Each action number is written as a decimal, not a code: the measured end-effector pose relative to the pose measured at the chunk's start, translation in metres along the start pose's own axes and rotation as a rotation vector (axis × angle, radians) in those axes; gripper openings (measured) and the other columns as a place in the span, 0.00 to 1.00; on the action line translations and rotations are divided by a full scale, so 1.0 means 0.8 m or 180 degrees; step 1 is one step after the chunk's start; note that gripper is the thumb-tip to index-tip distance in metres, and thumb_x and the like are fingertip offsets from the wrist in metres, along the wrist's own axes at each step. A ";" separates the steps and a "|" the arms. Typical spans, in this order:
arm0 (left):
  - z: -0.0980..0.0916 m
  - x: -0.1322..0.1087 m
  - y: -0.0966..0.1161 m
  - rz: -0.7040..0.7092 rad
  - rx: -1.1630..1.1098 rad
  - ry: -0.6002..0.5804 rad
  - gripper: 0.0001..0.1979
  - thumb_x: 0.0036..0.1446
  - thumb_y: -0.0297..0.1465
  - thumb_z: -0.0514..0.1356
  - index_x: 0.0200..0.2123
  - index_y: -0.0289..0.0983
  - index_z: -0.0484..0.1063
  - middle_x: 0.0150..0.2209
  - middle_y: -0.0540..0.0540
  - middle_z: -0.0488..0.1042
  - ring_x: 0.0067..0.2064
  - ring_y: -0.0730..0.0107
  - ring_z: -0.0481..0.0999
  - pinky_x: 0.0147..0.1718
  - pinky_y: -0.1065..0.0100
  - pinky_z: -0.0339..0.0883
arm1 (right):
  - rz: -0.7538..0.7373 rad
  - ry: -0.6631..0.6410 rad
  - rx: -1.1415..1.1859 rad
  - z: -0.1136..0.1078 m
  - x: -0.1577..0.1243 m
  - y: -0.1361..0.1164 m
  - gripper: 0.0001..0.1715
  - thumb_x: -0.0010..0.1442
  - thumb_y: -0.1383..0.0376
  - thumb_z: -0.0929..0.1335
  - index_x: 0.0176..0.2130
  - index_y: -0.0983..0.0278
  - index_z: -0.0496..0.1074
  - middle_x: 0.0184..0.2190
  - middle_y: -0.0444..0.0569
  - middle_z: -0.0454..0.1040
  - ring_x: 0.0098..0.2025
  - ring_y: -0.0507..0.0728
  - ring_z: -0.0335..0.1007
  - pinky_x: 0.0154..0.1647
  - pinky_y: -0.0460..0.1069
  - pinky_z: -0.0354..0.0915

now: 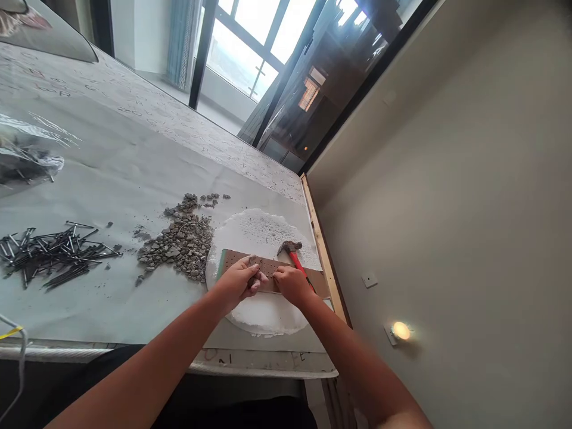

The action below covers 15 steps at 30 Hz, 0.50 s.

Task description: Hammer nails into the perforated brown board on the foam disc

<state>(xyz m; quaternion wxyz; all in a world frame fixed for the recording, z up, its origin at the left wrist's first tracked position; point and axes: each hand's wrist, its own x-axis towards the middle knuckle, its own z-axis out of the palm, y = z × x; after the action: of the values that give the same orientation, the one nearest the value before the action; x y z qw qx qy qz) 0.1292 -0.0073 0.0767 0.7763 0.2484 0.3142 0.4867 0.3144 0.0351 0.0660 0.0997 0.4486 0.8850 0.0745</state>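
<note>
A brown board (233, 258) with rows of small holes and a green left edge lies across a round white slab (268, 316). Over the board's middle is my left hand (243, 279), its thumb and fingers curled together; something small and dark may be in them, too small to name. Just to its right, my right hand (292, 285) is closed in a pinch close to the board, and what it holds, if anything, is hidden. A claw hammer (295, 257) with a red handle rests beyond my right hand, partly across the board, its handle running behind that hand.
Grey stone chips (183, 241) are heaped left of the slab. Farther left lies a pile of long nails (53, 253), with a clear plastic bag (27, 158) behind it. A wooden strip (324, 244) edges the table by the wall. A white cable (21, 357) hangs at left.
</note>
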 end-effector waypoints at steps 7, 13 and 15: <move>0.001 -0.006 0.011 -0.0053 -0.0159 0.0019 0.20 0.55 0.27 0.58 0.51 0.35 0.59 0.22 0.49 0.72 0.15 0.82 0.61 0.15 0.77 0.48 | -0.0096 -0.0092 -0.0343 0.010 0.003 -0.005 0.14 0.59 0.74 0.60 0.34 0.69 0.73 0.33 0.55 0.73 0.34 0.56 0.69 0.31 0.48 0.59; 0.001 -0.008 0.006 -0.0236 -0.0257 0.0243 0.11 0.52 0.23 0.57 0.40 0.35 0.62 0.22 0.51 0.69 0.16 0.84 0.59 0.15 0.78 0.47 | -0.0087 -0.0056 -0.0342 0.014 0.004 -0.007 0.10 0.58 0.72 0.62 0.33 0.68 0.73 0.33 0.55 0.73 0.33 0.56 0.70 0.29 0.48 0.58; 0.001 -0.008 0.003 -0.0289 -0.0339 0.0271 0.11 0.51 0.23 0.57 0.38 0.36 0.61 0.22 0.52 0.68 0.16 0.84 0.58 0.15 0.78 0.46 | -0.0089 -0.0051 -0.0327 0.013 0.003 -0.007 0.09 0.57 0.72 0.62 0.33 0.68 0.72 0.33 0.54 0.73 0.33 0.56 0.70 0.29 0.48 0.57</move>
<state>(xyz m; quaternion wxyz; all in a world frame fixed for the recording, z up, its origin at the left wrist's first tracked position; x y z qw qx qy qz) 0.1261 -0.0122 0.0801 0.7956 0.1713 0.3315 0.4772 0.3110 0.0338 0.0542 0.1308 0.4311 0.8854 0.1148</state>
